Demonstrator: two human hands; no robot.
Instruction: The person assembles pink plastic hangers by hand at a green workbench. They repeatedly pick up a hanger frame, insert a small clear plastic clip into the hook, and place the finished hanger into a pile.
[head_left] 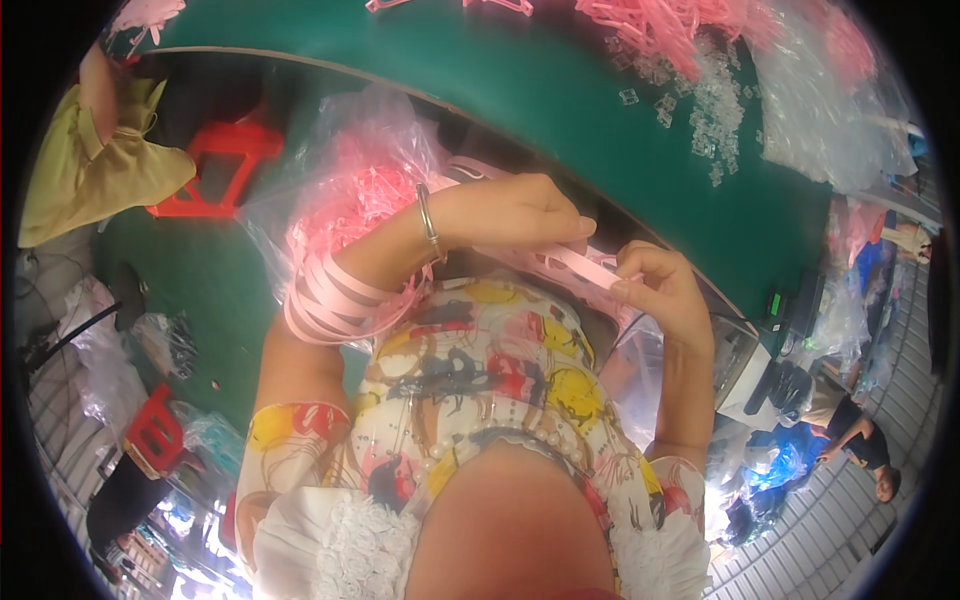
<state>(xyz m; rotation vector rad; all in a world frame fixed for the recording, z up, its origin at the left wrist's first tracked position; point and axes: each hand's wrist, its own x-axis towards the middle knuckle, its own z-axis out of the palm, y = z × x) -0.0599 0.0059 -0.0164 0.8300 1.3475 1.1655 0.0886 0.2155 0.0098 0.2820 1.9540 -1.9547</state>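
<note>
A flat pale pink strap (585, 268) stretches between my two hands, just off the table's near edge. My left hand (515, 212) is closed on the strap, its fingers curled and thumb pressed in. At the strap's other end, my right hand (665, 290) pinches it between thumb and fingers. Several pink strap loops (330, 305) hang around my left forearm, below a metal bracelet (430, 222). More pink strapping lies beneath my hands, partly hidden by them.
A clear bag of pink strips (365, 195) sits beyond my left forearm. On the green table (500, 90) lie a pink heap (660, 30), small clear plastic pieces (712, 115) and a clear plastic bag (815, 105). A red stool (215, 165) stands left, near another person's yellow-green garment (110, 180).
</note>
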